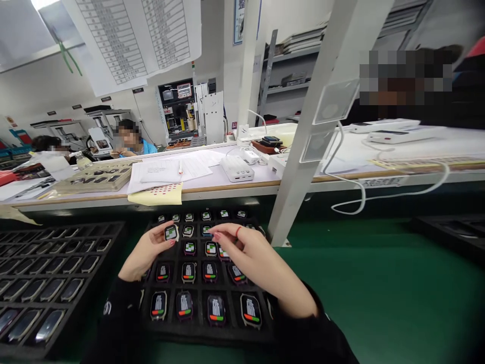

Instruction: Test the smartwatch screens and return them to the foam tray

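A black tray [200, 331] of several smartwatch bodies with lit screens lies in front of me on the green mat. My left hand [146, 253] pinches one smartwatch body [171, 233] between thumb and fingers, lifted just above the tray's upper left rows. My right hand [252, 258] hovers over the tray's right side, fingers curled, its fingertips close to the watch bodies in the second row; nothing shows in its grip.
A second black tray [41, 283] with several dark-screened units sits at left. A white slanted post [303, 151] rises right of the tray. Behind it runs a white bench [265, 177] with papers, a power bank and cables. Other people sit at far left.
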The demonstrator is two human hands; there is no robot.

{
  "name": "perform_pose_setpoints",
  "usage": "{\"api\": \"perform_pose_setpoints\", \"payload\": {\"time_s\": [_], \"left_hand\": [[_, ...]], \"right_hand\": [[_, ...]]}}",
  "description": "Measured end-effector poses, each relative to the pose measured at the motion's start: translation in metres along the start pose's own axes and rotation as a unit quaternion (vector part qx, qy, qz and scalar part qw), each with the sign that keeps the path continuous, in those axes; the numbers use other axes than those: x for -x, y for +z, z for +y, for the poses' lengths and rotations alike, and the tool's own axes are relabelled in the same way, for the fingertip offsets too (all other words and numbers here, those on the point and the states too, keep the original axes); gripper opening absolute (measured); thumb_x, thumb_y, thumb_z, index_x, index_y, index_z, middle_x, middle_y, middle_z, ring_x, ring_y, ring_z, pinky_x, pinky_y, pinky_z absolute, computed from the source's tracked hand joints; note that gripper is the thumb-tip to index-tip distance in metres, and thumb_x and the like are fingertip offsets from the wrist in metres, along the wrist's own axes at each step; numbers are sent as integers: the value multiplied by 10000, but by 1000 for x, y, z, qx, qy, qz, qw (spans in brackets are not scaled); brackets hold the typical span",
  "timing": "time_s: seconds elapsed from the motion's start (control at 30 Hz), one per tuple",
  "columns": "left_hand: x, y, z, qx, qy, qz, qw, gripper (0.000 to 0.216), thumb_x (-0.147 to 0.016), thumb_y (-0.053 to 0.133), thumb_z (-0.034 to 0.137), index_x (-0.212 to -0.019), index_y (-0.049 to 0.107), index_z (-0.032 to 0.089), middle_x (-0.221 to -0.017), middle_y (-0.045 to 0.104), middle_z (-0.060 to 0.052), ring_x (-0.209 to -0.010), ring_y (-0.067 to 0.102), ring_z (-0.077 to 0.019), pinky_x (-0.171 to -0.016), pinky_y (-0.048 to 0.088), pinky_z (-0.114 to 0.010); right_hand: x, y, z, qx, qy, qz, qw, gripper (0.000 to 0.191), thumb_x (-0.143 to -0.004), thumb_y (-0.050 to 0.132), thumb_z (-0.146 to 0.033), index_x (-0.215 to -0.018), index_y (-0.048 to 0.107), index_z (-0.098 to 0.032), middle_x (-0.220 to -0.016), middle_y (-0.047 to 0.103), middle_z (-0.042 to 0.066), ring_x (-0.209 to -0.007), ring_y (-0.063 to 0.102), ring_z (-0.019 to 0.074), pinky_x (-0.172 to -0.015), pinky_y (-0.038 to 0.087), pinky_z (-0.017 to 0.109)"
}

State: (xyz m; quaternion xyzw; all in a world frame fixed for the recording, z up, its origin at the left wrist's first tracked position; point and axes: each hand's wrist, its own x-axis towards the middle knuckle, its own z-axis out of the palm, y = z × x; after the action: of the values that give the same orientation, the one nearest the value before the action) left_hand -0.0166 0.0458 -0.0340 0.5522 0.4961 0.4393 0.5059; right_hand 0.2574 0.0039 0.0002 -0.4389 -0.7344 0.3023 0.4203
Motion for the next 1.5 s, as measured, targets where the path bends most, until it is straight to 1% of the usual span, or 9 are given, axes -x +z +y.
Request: {"api": "perform_pose_setpoints", "payload": {"time_s": [0.07,0.23,0.33,0.5,0.6,0.83,1.0,1.27,1.5], "left_hand": [[12,23,18,49,31,-14,998,903,-612,925,496,-1412,614,214,-1389,668,-109,-1250,625,-253,-1061,493,-332],[27,83,47,216,81,-105,967,776,-553,996,389,-1273,747,244,-1155,759,-95,-1068,679,-231,-931,524,-292],[23,100,52,271,83,-123,951,669,-580,993,346,-1211,781,277,-1090,769,-71,-984,677,-189,-888,518,-259],[15,99,47,305,58,-114,944,555,-632,968,389,-1143,812,240,-1027,761,-77,-900,633,-132,-758,488,-174],[14,100,43,329,33,-104,938,507,-684,925,468,-1105,824,203,-971,745,-81,-780,586,-108,-668,478,-180],[14,106,39,381,7,-111,918,442,-751,871,502,-1025,823,159,-872,678,-58,-755,557,-116,-644,458,-210],[12,107,37,386,-5,-103,917,435,-774,848,520,-1043,810,181,-924,674,-51,-761,550,-108,-644,439,-210],[13,111,37,376,-1,-87,922,463,-800,825,522,-1138,787,207,-1017,702,-69,-857,584,-140,-736,458,-236],[13,112,36,385,-1,-76,920,458,-803,827,515,-1153,783,223,-985,700,-35,-812,578,-106,-741,474,-221]], "right_hand": [[1,9,-7,-47,-38,-1,998,266,-1011,530,-338,-1170,712,-227,-979,734,43,-811,675,221,-699,519,313],[-5,18,-7,-172,-53,32,983,242,-973,571,-304,-1187,645,-216,-974,703,46,-815,662,203,-654,525,287],[-8,11,-2,-214,-43,60,974,174,-967,611,-337,-1083,648,-212,-995,711,59,-832,677,207,-692,545,299],[-15,7,6,-237,-26,36,970,254,-898,749,-379,-1064,670,-204,-958,724,63,-823,693,223,-701,568,318],[-19,10,9,-261,-8,67,963,244,-869,799,-394,-948,671,-202,-846,717,41,-765,697,211,-659,558,290],[-21,15,7,-289,17,118,950,378,-792,898,-486,-774,651,-201,-780,707,36,-672,686,183,-582,556,239],[-23,20,6,-315,21,127,940,430,-766,914,-542,-848,668,-199,-788,708,43,-658,686,191,-564,594,255],[-24,27,18,-322,25,143,935,403,-765,925,-473,-941,703,-187,-832,710,45,-750,699,192,-617,602,235],[-25,18,10,-376,45,123,917,406,-692,992,-448,-805,715,-174,-763,729,33,-680,705,143,-602,592,168]]}}
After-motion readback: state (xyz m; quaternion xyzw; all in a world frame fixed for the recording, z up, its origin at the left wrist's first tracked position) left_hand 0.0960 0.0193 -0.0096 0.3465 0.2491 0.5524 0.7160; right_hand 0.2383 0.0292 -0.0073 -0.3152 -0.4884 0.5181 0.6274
